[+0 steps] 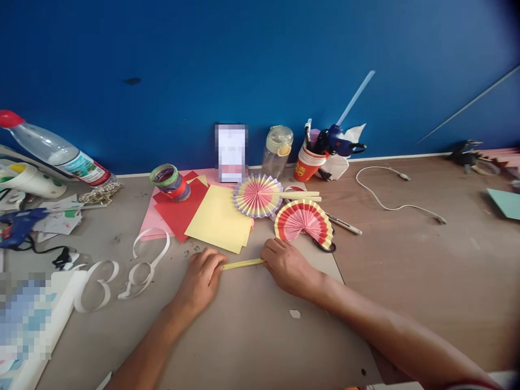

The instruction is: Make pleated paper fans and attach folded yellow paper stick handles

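A narrow yellow paper strip (244,264) stretches between my two hands, low over the grey mat (260,330). Its left end is pinched in the fingers of my left hand (203,276). My right hand (286,265) grips the other end, fingers bent over it. Both ends of the strip are hidden under the fingers. Just beyond lie yellow paper sheets (217,214) on red sheets (190,203). A round pleated paper fan (255,197) with pale sticks and a half-open pink, red and yellow fan (304,222) lie close to my right hand.
A phone (231,153), a clear bottle (278,151) and a paper cup (309,162) holding a glue gun (339,142) stand along the blue wall. White paper curls (140,271) lie left. A utility knife (345,225) and white cable (384,203) lie right.
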`<action>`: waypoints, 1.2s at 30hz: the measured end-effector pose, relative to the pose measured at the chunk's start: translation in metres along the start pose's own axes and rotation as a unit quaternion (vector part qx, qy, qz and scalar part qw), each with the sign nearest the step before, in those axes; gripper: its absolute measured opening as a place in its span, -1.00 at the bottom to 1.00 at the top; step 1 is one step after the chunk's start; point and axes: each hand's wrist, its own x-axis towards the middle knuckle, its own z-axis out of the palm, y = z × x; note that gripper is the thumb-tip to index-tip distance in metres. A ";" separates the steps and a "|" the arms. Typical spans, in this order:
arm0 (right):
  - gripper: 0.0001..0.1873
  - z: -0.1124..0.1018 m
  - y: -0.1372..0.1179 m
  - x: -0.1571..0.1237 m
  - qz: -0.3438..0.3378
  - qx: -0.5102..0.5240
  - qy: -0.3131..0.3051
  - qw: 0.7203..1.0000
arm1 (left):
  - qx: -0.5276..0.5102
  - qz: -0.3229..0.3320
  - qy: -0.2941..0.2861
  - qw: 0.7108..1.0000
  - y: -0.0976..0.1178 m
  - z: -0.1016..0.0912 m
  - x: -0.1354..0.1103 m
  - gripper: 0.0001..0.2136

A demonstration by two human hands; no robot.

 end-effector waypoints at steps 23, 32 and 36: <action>-0.89 -0.016 -0.035 -0.038 0.062 0.320 0.183 0.927 | -0.556 -0.201 0.000 0.806 0.036 -0.006 -0.008 -0.71; -0.76 -0.031 0.058 -0.046 0.042 -0.092 0.211 0.972 | -0.629 -0.196 -0.186 0.729 0.050 -0.002 -0.009 -0.71; -0.76 -0.016 0.066 -0.032 0.022 -0.153 0.199 0.968 | -0.664 -0.184 -0.199 0.697 0.048 -0.003 -0.010 -0.73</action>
